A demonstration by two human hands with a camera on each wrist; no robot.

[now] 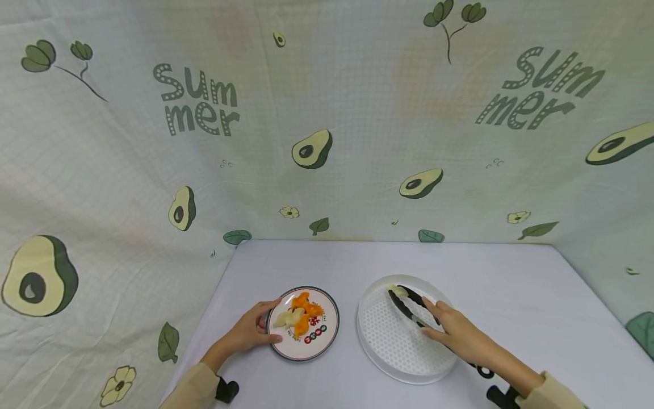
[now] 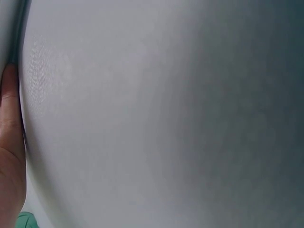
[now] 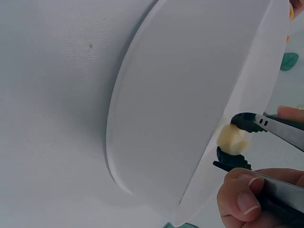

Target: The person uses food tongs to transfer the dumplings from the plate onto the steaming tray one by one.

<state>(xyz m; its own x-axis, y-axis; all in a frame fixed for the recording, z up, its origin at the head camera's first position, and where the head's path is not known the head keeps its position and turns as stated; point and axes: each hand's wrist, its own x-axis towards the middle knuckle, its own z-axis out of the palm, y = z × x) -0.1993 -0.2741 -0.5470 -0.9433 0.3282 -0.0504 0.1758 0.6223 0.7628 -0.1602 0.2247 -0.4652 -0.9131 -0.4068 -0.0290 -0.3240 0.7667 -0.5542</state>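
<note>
My left hand [image 1: 247,330] holds the left rim of a small round plate [image 1: 328,321] with a dark-edged rim and printed marks. On that plate lie several orange pieces [image 1: 308,308] and a pale yellow piece [image 1: 288,318], which look like food. My right hand [image 1: 462,336] grips black-tipped metal tongs [image 1: 403,307] over a round white tray [image 1: 375,335] with a dotted surface. Between the tong tips is a pale yellow lump [image 3: 231,139], near the tray's far edge. The left wrist view shows mostly a blurred pale surface and part of the left hand [image 2: 10,128] at its edge.
Both dishes stand on a white tabletop [image 1: 347,261], the plate left of the tray. A cloth backdrop [image 1: 357,113] printed with avocados and leaves hangs behind the table and along its sides.
</note>
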